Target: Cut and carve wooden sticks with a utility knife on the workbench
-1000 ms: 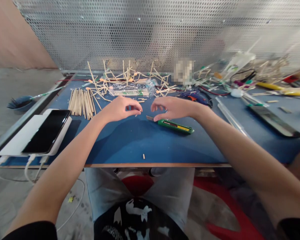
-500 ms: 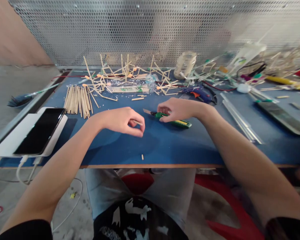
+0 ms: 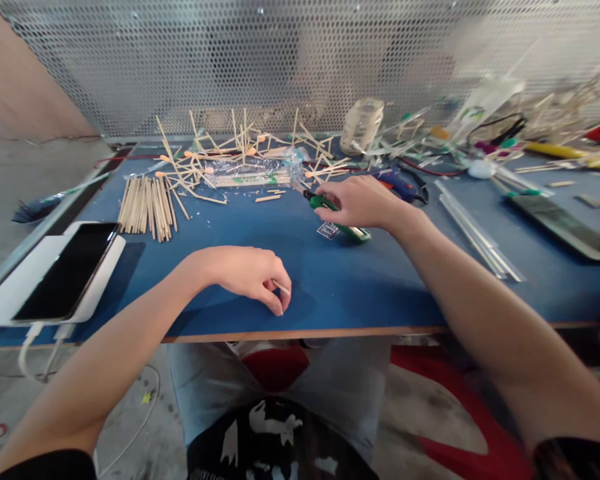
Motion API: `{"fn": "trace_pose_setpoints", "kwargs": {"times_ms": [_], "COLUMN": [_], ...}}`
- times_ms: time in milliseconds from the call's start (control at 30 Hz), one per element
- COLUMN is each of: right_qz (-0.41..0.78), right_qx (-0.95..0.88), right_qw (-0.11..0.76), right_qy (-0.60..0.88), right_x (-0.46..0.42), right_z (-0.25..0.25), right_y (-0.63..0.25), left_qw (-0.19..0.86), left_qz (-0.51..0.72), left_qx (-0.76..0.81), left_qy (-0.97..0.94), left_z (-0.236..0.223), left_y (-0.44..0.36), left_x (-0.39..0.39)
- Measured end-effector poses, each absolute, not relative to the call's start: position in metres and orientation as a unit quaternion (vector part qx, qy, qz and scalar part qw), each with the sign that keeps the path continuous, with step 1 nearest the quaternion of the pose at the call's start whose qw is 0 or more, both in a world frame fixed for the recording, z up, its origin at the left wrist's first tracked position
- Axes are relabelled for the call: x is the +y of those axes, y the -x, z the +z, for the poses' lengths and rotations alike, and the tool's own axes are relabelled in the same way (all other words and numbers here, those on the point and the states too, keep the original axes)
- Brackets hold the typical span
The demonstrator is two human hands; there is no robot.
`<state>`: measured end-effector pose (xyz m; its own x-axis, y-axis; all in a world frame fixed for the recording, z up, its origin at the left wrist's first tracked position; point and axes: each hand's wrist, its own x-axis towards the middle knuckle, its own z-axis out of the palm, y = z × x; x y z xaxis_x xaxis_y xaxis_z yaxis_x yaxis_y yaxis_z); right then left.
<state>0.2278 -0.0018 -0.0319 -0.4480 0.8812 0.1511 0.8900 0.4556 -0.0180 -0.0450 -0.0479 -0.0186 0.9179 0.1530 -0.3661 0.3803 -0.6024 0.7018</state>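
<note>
Along the blue table (image 3: 360,297), the hands are parting; the right hand (image 3: 363,200) has shifted the green cutter (image 3: 357,234) farther back, fingers grasping its body; the left hand (image 3: 247,272) has dropped towards the near edge, its curled fingers pinching the short stick (image 3: 281,287); blade and wood lie apart, so apparently no cutting now.

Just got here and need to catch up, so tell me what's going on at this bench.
Someone sits at a blue table. Their right hand has hold of a green utility knife, blade out. The left hand, near the front edge, pinches a small stick piece. Beyond lie a bundle of loose sticks, glued-looking stick frames and a jar.
</note>
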Motion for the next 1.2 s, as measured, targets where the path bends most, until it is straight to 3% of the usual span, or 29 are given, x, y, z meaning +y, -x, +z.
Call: {"fn": "trace_pose_setpoints", "kwargs": {"times_ms": [100,233,300,533,800,933,1067,1200], "right_qz": [-0.06,-0.069,-0.065,0.002,0.081,0.183,0.348,0.311], "right_qx": [-0.82,-0.791,-0.785,-0.825,-0.825,-0.857,-0.866,-0.891], "right_qw": [0.119,0.167,0.178,0.231,0.344,0.279,0.15,0.119], "right_qy": [0.556,0.585,0.59,0.515,0.441,0.393,0.326,0.31], "right_x": [0.0,0.001,0.001,0.002,0.002,-0.003,-0.008,-0.016], "right_z": [-0.032,-0.032,-0.032,-0.034,-0.039,-0.034,-0.031,-0.028], "right_y": [-0.229,-0.229,-0.229,-0.229,-0.23,-0.234,-0.234,-0.226], "left_qw": [0.355,0.078,0.044,0.081,0.249,0.362,0.292,0.252], "left_qz": [-0.054,0.181,0.208,0.227,0.11,0.026,-0.006,-0.026], "left_qx": [0.208,0.41,0.439,0.355,0.24,0.248,0.218,0.227], "left_qy": [-0.91,-0.89,-0.873,-0.903,-0.932,-0.898,-0.931,-0.94], "left_z": [-0.014,-0.013,-0.015,-0.027,-0.027,-0.023,-0.027,-0.03], "left_y": [0.05,0.061,0.066,0.071,0.078,0.078,0.077,0.08], "left_x": [-0.038,-0.018,-0.01,0.001,0.008,0.002,0.004,0.008]}}
